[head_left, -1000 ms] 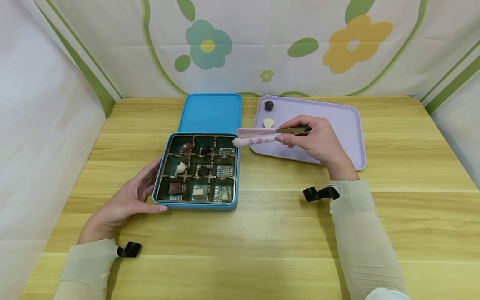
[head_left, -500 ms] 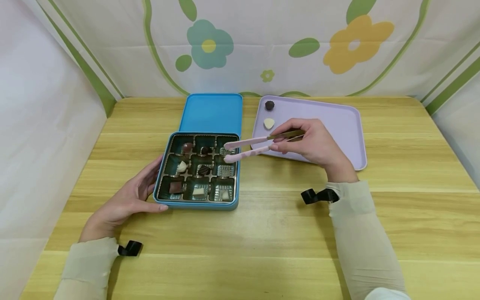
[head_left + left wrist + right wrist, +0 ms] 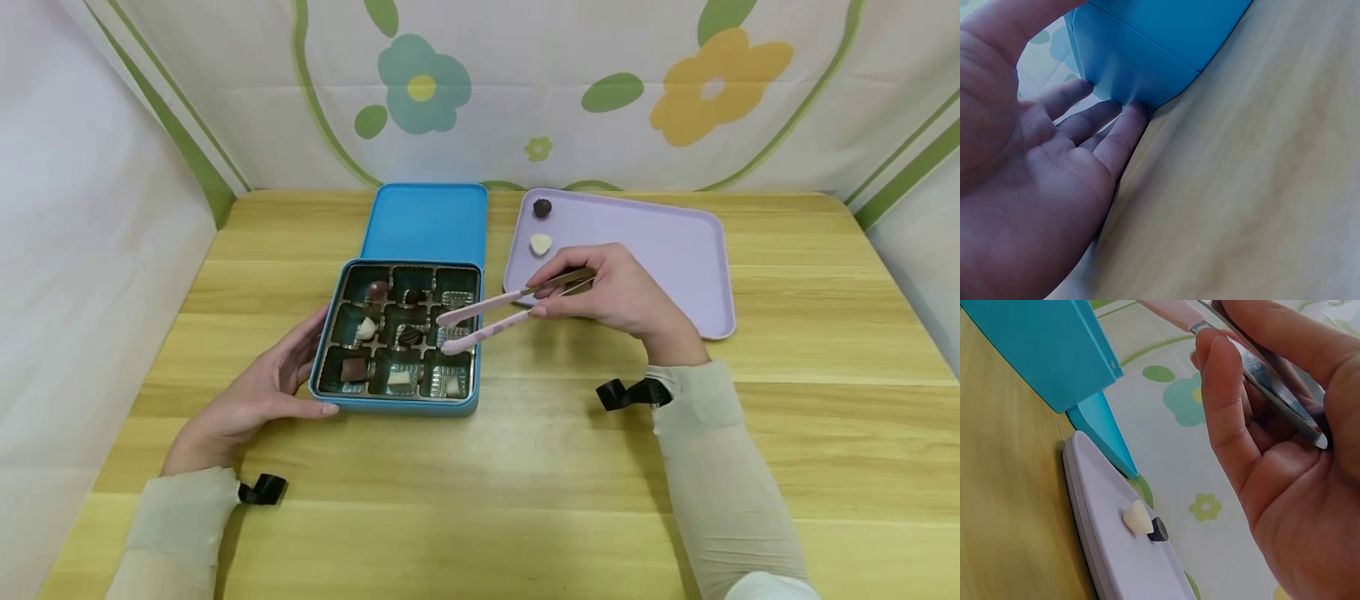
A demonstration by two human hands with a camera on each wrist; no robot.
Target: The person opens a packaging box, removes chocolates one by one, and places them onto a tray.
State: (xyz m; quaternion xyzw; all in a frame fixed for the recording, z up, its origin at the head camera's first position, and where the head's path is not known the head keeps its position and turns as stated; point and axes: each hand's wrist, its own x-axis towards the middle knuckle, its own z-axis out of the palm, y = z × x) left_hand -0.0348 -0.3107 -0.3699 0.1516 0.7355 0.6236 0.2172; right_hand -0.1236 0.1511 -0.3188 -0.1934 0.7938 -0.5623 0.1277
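My right hand (image 3: 603,287) pinches metal tongs (image 3: 1285,390) with pink tips (image 3: 480,308). The tips stand apart with nothing between them, over the middle-right compartment of the blue tin (image 3: 408,408). In the tin's divided insert are a brown chocolate (image 3: 377,290) and a dark one (image 3: 414,297) at the back. A white chocolate (image 3: 366,329) and a striped dark chocolate (image 3: 410,335) lie in the middle row. A brown square (image 3: 354,369), a white square (image 3: 400,379) and a small pale piece (image 3: 452,386) fill the front row. My left hand (image 3: 262,400) touches the tin's left side with extended fingers, thumb at its front corner.
Behind the tin lies its blue lid (image 3: 426,218). The lilac tray (image 3: 667,250) at the back right bears a dark chocolate (image 3: 542,208) and a white chocolate (image 3: 540,244) near its left end. A printed cloth (image 3: 525,92) hangs behind the wooden table (image 3: 525,500).
The tongs have moved left and toward me, from the tin's right rim to over the middle-right compartment, and their tips have spread wider. The left hand stays at the tin.
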